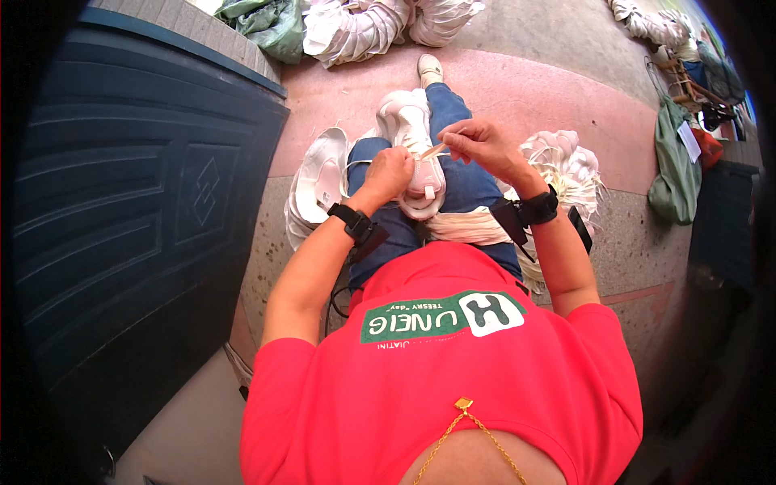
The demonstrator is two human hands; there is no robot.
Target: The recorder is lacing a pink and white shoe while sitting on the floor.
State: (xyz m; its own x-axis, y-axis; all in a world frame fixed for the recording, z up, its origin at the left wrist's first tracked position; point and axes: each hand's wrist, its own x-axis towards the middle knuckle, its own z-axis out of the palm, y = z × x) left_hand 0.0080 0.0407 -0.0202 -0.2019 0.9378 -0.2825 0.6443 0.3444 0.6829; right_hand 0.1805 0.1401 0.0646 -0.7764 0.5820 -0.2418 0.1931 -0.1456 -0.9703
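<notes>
So a tan strip is being pinched by the right hand by the pale shoe; left hand is bunched against it, grip can't be told.

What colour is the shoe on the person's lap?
The shoe is pale pinkish white, clearest in the head view.

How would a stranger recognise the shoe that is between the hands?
Above the red shirt in the picture, find the blue jeans. On them, between left hand and right hand, lies a pale pinkish-white shoe. Unlike the stacked white pieces beside them, it lies between both hands.
</notes>
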